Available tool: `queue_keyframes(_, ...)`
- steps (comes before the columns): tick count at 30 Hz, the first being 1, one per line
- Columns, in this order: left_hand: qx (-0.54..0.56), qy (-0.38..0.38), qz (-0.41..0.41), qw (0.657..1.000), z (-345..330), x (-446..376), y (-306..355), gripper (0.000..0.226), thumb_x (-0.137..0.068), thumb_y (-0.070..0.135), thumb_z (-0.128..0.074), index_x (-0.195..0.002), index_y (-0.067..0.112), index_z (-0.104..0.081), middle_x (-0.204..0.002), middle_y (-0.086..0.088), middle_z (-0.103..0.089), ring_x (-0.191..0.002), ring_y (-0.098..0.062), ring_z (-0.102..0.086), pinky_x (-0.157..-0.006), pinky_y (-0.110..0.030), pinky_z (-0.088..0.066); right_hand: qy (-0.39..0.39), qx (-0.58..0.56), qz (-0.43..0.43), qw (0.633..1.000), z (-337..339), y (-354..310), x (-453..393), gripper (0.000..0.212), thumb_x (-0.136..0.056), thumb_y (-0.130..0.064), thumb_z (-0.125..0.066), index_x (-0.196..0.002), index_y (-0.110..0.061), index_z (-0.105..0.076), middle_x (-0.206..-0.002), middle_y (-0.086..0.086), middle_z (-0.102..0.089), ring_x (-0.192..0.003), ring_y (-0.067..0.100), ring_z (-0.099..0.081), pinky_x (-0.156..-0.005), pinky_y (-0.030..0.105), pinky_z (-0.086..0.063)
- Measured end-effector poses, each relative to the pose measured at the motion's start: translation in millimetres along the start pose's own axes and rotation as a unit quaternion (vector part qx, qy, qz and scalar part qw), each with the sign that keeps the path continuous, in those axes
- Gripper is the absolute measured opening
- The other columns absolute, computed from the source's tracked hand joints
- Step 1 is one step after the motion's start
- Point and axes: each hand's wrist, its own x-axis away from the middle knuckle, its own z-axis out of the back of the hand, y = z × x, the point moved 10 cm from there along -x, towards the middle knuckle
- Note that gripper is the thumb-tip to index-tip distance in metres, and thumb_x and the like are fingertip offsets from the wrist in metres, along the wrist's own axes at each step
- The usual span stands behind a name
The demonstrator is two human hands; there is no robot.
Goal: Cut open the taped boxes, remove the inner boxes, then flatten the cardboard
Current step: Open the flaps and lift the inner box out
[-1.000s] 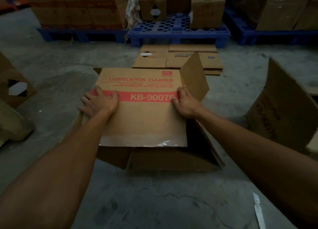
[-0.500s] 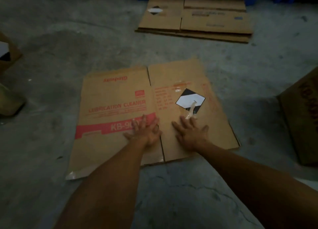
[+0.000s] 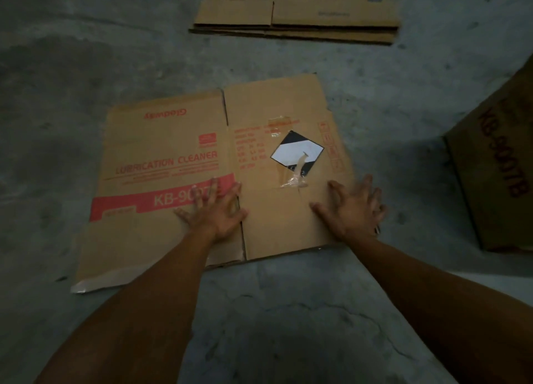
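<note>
A flattened brown carton (image 3: 161,141) printed "LUBRICATION CLEANER" and "KB-9007" on a red band lies flat on the concrete floor in front of me. Its right panel carries a black-and-white diamond label (image 3: 297,152) with loose clear tape hanging from it. My left hand (image 3: 215,209) rests palm down with fingers spread near the fold between the two panels. My right hand (image 3: 353,207) lies fingers spread on the right panel close to its right edge. Neither hand holds anything.
A stack of flattened cartons (image 3: 297,14) lies on the floor further ahead. A standing brown box (image 3: 496,176) marked KB-9007B is at the right edge. Bare concrete floor (image 3: 72,66) surrounds the flattened carton.
The upright open carton from a second ago now lies pressed flat on the floor. My right hand has slid to the right across the right panel; my left stays near the fold.
</note>
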Motion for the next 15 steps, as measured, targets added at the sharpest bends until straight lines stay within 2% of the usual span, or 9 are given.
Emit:
queue_keyframes(2,-0.002,0.007,0.001,1.000,2.2,0.3,1.3,0.069,-0.087,0.077,-0.039,-0.145,0.067,-0.003,-0.163,0.011,0.021,-0.148,-0.041,0.020,-0.103,-0.081,-0.001,-0.014,-0.030,-0.045,0.998,2.0,6.3,2.0,0.072,-0.078,-0.074,-0.057,-0.143,-0.051,-0.034,-0.159,0.014,-0.015,-0.141,0.042,-0.020,-0.109,0.059,-0.021)
queue_keyframes(4,-0.008,0.011,-0.004,1.000,2.4,2.1,5.4,0.067,-0.090,0.072,-0.041,-0.145,0.066,-0.004,-0.164,0.007,0.022,-0.148,-0.041,0.020,-0.103,-0.082,-0.002,-0.025,-0.017,-0.038,0.999,1.4,13.3,9.4,0.071,-0.081,-0.069,-0.059,-0.144,-0.049,-0.033,-0.151,0.014,-0.027,-0.135,0.040,-0.029,-0.105,0.056,-0.028)
queue_keyframes(11,-0.015,-0.016,-0.012,1.000,-4.9,4.8,9.0,0.070,-0.093,0.065,-0.043,-0.145,0.065,0.003,-0.163,0.000,0.025,-0.148,-0.039,0.020,-0.105,-0.080,-0.006,-0.105,0.001,0.019,0.994,-2.6,27.3,38.2,0.067,-0.089,-0.052,-0.063,-0.147,-0.048,-0.030,-0.148,0.013,-0.025,-0.132,0.038,-0.032,-0.104,0.049,-0.039)
queue_keyframes(13,-0.007,-0.022,0.000,1.000,0.5,7.2,17.8,0.073,-0.095,0.055,-0.048,-0.151,0.057,-0.001,-0.164,-0.004,0.022,-0.149,-0.040,0.013,-0.107,-0.077,-0.011,-0.146,-0.021,0.041,0.988,1.9,37.9,35.9,0.072,-0.087,-0.042,-0.069,-0.148,-0.045,-0.032,-0.150,0.011,-0.026,-0.131,0.035,-0.040,-0.106,0.041,-0.041)
queue_keyframes(15,-0.056,-0.016,-0.003,0.998,6.9,11.8,38.9,0.076,-0.096,0.045,-0.050,-0.154,0.046,-0.002,-0.164,-0.005,0.018,-0.150,-0.036,0.009,-0.111,-0.071,-0.014,-0.185,-0.033,0.067,0.980,9.1,50.4,37.6,0.075,-0.086,-0.032,-0.071,-0.151,-0.035,-0.034,-0.148,0.013,-0.032,-0.125,0.031,-0.049,-0.104,0.031,-0.041)
